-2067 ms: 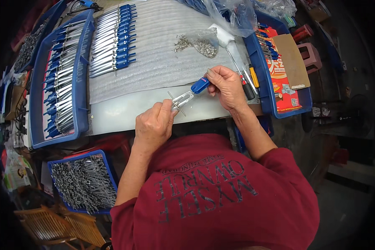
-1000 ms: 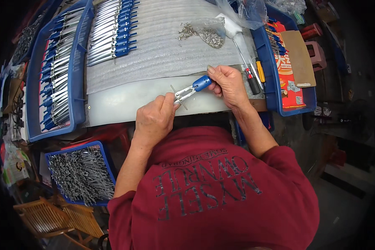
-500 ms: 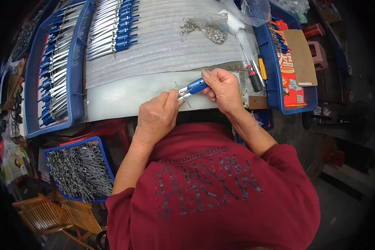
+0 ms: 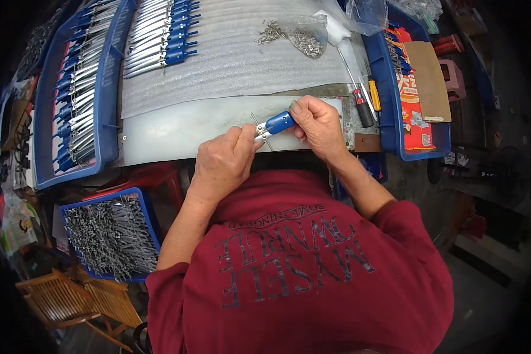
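Observation:
Both my hands are closed on one blue-and-silver metal part [image 4: 279,123], held tilted over the front edge of the bench. Its silver end is in the fingers of my left hand [image 4: 221,162], which hide most of that end. My right hand [image 4: 320,128] pinches the blue end between thumb and fingers. A thin metal pin [image 4: 255,118] sticks out crosswise where the silver meets the blue. Beneath lies a smooth pale board [image 4: 177,133]. Beyond it, a row of similar blue-and-silver parts [image 4: 174,44] rests on grey foam sheeting [image 4: 230,65].
At left, a blue tray [image 4: 107,127] holds more such parts. Small metal pins [image 4: 271,30] lie beside a clear bag [image 4: 307,42]. Two screwdrivers, one black-and-red [image 4: 363,109] and one yellow [image 4: 373,95], lie near the right tray [image 4: 384,100]. Below left stands a bin [image 4: 150,221] of metal pieces.
The view has shifted slightly. Both hands keep nearly the same grip on the blue-and-silver part, which is turned a little less steeply.

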A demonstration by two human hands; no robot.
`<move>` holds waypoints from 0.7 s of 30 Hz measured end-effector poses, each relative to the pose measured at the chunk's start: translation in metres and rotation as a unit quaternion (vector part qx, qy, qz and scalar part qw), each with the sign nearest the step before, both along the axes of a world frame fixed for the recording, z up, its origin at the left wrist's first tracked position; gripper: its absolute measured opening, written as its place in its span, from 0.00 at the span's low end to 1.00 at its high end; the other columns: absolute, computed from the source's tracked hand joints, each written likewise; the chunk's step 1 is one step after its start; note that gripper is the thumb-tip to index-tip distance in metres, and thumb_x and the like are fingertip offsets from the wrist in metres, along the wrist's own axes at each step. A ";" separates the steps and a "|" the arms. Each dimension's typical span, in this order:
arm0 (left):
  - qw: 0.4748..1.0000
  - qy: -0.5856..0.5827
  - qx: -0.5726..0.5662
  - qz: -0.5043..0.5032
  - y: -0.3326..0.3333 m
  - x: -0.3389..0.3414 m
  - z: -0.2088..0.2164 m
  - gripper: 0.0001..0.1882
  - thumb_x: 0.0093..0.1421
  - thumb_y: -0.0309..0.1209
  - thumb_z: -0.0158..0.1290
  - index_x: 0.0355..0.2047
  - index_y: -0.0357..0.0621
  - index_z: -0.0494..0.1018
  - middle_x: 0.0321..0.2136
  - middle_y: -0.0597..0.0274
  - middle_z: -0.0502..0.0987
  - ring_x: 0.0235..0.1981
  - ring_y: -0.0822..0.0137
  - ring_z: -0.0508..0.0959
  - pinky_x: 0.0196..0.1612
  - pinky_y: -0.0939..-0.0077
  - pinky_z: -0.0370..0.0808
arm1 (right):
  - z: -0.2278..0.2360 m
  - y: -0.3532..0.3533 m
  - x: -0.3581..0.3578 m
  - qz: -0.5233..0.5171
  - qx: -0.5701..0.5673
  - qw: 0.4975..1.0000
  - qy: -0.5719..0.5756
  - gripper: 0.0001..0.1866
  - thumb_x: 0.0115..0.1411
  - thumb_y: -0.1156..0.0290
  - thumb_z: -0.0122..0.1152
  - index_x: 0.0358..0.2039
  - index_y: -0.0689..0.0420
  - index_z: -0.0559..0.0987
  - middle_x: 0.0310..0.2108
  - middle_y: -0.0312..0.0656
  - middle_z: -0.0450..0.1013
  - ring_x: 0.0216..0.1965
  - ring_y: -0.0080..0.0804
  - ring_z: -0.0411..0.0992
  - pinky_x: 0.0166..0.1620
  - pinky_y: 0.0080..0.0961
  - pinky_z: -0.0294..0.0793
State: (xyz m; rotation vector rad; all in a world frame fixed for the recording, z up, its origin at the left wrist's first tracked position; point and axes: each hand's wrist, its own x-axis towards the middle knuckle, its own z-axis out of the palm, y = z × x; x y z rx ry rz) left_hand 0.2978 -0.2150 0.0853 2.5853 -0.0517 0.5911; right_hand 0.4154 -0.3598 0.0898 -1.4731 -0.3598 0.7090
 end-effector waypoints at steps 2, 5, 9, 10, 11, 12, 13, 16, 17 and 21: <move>1.000 -0.004 0.003 -0.004 0.001 -0.001 0.001 0.10 0.49 0.29 0.52 0.29 0.40 0.64 0.15 0.61 0.62 0.14 0.63 0.68 0.14 0.71 0.65 | 0.005 -0.001 0.003 0.025 0.035 0.997 -0.065 0.12 0.52 0.66 0.57 0.33 0.61 0.73 0.21 0.33 0.68 0.19 0.15 0.61 0.22 0.11 0.61; 1.000 0.005 -0.002 -0.008 0.003 -0.004 0.001 0.10 0.49 0.29 0.52 0.30 0.41 0.64 0.16 0.61 0.62 0.14 0.63 0.68 0.14 0.71 0.65 | 0.018 -0.007 0.014 0.159 -0.051 0.936 -0.309 0.18 0.47 0.70 0.61 0.39 0.62 0.72 0.24 0.33 0.68 0.23 0.18 0.63 0.26 0.15 0.64; 1.000 -0.002 0.001 -0.019 0.003 -0.004 0.005 0.11 0.49 0.29 0.52 0.30 0.40 0.64 0.16 0.61 0.62 0.14 0.63 0.68 0.14 0.72 0.65 | 0.018 -0.004 0.025 0.254 -0.037 0.837 -0.483 0.18 0.43 0.72 0.62 0.37 0.61 0.73 0.22 0.39 0.68 0.22 0.29 0.66 0.26 0.23 0.65; 1.000 -0.002 0.003 -0.023 0.002 -0.005 0.005 0.11 0.49 0.30 0.52 0.30 0.40 0.64 0.16 0.61 0.62 0.14 0.64 0.68 0.14 0.72 0.65 | 0.019 -0.004 0.026 0.254 -0.037 0.837 -0.483 0.18 0.43 0.72 0.62 0.37 0.61 0.73 0.22 0.39 0.68 0.22 0.29 0.66 0.26 0.23 0.65; 1.000 -0.002 0.005 -0.028 0.002 -0.005 0.005 0.11 0.49 0.30 0.52 0.30 0.40 0.64 0.16 0.61 0.62 0.14 0.64 0.68 0.14 0.72 0.65 | 0.019 -0.003 0.027 0.265 -0.033 0.830 -0.490 0.17 0.42 0.72 0.62 0.36 0.61 0.74 0.21 0.40 0.68 0.22 0.32 0.66 0.26 0.24 0.65; 1.000 -0.001 0.004 -0.027 0.001 -0.006 0.006 0.11 0.49 0.30 0.52 0.30 0.40 0.64 0.16 0.61 0.62 0.14 0.64 0.68 0.14 0.72 0.65 | 0.020 -0.003 0.027 0.277 -0.029 0.822 -0.497 0.17 0.42 0.71 0.62 0.35 0.60 0.74 0.21 0.41 0.68 0.22 0.35 0.66 0.26 0.26 0.65; 0.999 -0.005 0.015 -0.031 0.001 -0.006 0.007 0.11 0.48 0.30 0.52 0.30 0.40 0.64 0.16 0.61 0.62 0.14 0.65 0.68 0.14 0.72 0.65 | 0.020 -0.003 0.026 0.276 -0.030 0.822 -0.496 0.17 0.42 0.71 0.62 0.35 0.60 0.74 0.21 0.41 0.68 0.22 0.35 0.66 0.26 0.26 0.65; 0.999 -0.009 0.029 -0.032 0.000 -0.005 0.008 0.12 0.48 0.30 0.52 0.31 0.40 0.64 0.16 0.61 0.61 0.14 0.66 0.68 0.14 0.73 0.65 | 0.021 -0.003 0.025 0.280 -0.015 0.812 -0.512 0.16 0.42 0.70 0.62 0.34 0.60 0.74 0.21 0.41 0.69 0.22 0.35 0.67 0.26 0.26 0.66; 0.999 -0.009 0.031 -0.027 -0.001 -0.005 0.009 0.12 0.48 0.30 0.53 0.31 0.40 0.64 0.16 0.62 0.61 0.14 0.66 0.68 0.14 0.73 0.65 | 0.023 -0.003 0.025 0.278 -0.021 0.815 -0.508 0.16 0.42 0.70 0.62 0.33 0.60 0.74 0.22 0.41 0.69 0.23 0.35 0.67 0.26 0.26 0.66; 0.998 -0.025 0.049 -0.034 -0.001 -0.005 0.010 0.14 0.47 0.31 0.53 0.33 0.40 0.64 0.16 0.63 0.61 0.14 0.68 0.68 0.14 0.74 0.65 | 0.023 -0.007 0.024 0.270 -0.027 0.822 -0.500 0.16 0.41 0.70 0.63 0.32 0.60 0.74 0.23 0.41 0.70 0.24 0.35 0.68 0.27 0.26 0.67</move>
